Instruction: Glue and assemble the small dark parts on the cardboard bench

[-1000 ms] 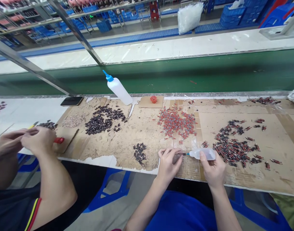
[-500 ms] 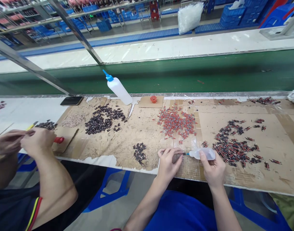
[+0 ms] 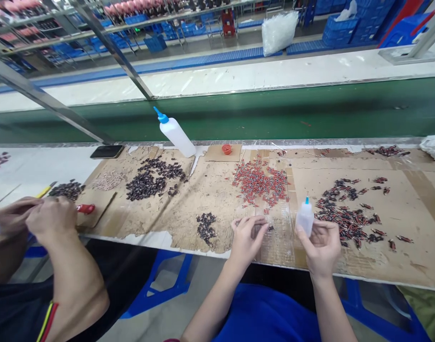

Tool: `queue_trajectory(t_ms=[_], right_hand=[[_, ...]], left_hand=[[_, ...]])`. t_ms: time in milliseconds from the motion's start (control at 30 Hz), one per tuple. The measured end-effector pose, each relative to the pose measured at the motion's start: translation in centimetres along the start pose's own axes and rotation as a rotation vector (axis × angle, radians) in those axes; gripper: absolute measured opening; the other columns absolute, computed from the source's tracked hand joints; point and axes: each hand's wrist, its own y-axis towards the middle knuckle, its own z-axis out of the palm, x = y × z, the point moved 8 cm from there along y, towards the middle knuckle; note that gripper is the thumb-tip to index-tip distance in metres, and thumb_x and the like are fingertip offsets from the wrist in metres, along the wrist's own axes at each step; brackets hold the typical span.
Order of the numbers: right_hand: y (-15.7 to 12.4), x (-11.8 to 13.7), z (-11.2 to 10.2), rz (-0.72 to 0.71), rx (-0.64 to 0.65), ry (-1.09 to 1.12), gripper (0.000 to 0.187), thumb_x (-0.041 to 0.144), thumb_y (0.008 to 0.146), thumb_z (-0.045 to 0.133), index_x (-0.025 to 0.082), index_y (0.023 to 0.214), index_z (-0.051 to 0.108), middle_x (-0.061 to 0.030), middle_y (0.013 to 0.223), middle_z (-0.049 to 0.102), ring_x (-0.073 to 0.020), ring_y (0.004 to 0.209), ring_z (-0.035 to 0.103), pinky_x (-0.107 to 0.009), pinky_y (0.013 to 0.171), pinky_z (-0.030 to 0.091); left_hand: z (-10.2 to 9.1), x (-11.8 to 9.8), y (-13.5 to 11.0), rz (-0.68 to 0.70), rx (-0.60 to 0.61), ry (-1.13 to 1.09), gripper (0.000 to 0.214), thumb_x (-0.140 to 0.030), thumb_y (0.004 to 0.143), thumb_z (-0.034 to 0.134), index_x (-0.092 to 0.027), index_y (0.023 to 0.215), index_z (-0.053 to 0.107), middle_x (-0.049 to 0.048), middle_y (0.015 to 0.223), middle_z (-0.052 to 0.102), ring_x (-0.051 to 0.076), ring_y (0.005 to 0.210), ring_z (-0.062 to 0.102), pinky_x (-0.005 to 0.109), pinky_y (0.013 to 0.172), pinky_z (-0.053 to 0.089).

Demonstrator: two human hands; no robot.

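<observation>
In the head view my left hand (image 3: 248,240) pinches a small dark part (image 3: 270,228) just above the cardboard; most of it is hidden by the fingers. My right hand (image 3: 322,247) grips a small translucent squeeze bottle (image 3: 304,219), its thin teal tip pointing up. Beyond my left hand spreads a heap of red parts with grey ends (image 3: 260,183). To the right of the bottle lies a heap of dark-and-red parts (image 3: 345,216). A small pile of black pieces (image 3: 206,227) sits left of my left hand.
Cardboard sheets (image 3: 203,190) cover the bench. A large white bottle with a blue nozzle (image 3: 177,137) leans at the back, near a red cap (image 3: 226,149). More black pieces (image 3: 149,178) and a phone (image 3: 106,151) lie leftward. A co-worker's hands (image 3: 49,218) work at far left.
My right hand has drawn the squeeze bottle back from the small dark part and tipped it from lying sideways to upright. My left hand has stayed nearly in place, still pinching.
</observation>
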Motion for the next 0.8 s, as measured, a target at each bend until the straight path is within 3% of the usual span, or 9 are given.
queue_trajectory(t_ms=[167, 300, 500, 667, 800], right_hand=[[0.0, 0.3, 3.2, -0.028, 0.112, -0.070, 0.047, 0.035, 0.063, 0.080, 0.024, 0.090, 0.043, -0.0072, 0.093, 0.070, -0.0256, 0.091, 0.071, -0.039, 0.082, 0.054], [0.1, 0.1, 4.3, -0.049, 0.137, -0.237, 0.045, 0.037, 0.067, 0.076, 0.023, 0.096, 0.045, -0.0115, 0.095, 0.073, -0.0273, 0.091, 0.071, -0.043, 0.081, 0.056], [-0.5, 1.6, 3.7, -0.268, 0.122, -0.277, 0.053, 0.035, 0.069, 0.077, 0.020, 0.111, 0.047, -0.0133, 0.105, 0.070, -0.0241, 0.095, 0.069, -0.039, 0.078, 0.057], [-1.6, 3.0, 2.3, -0.357, 0.035, -0.307, 0.060, 0.031, 0.069, 0.079, 0.018, 0.118, 0.047, -0.0141, 0.110, 0.066, -0.0253, 0.101, 0.066, -0.036, 0.072, 0.057], [-2.5, 3.8, 1.4, -0.396, 0.014, -0.320, 0.049, 0.026, 0.072, 0.077, 0.020, 0.114, 0.052, -0.0113, 0.106, 0.066, -0.0230, 0.095, 0.067, -0.033, 0.067, 0.057]], left_hand=[[-1.0, -0.2, 1.7, -0.046, -0.115, 0.186, 0.003, -0.024, 0.084, 0.066, -0.022, 0.086, 0.068, 0.0032, 0.096, 0.072, 0.023, 0.103, 0.056, 0.039, 0.086, 0.032], [-0.2, -0.3, 2.6, -0.045, -0.125, 0.217, 0.003, -0.024, 0.083, 0.068, -0.022, 0.085, 0.069, 0.0050, 0.098, 0.068, 0.024, 0.103, 0.053, 0.039, 0.085, 0.036], [0.3, 0.1, 2.6, -0.040, -0.100, 0.180, 0.005, -0.018, 0.085, 0.065, -0.021, 0.082, 0.067, 0.0055, 0.099, 0.066, 0.025, 0.103, 0.050, 0.039, 0.084, 0.038], [0.5, -0.1, 3.0, 0.000, -0.069, 0.197, 0.012, -0.018, 0.087, 0.061, -0.025, 0.095, 0.067, 0.0059, 0.100, 0.065, 0.026, 0.104, 0.048, 0.040, 0.083, 0.037], [1.0, -0.2, 3.3, 0.041, -0.050, 0.219, 0.012, -0.016, 0.087, 0.060, -0.023, 0.082, 0.068, 0.0067, 0.099, 0.065, 0.026, 0.103, 0.048, 0.040, 0.082, 0.037]])
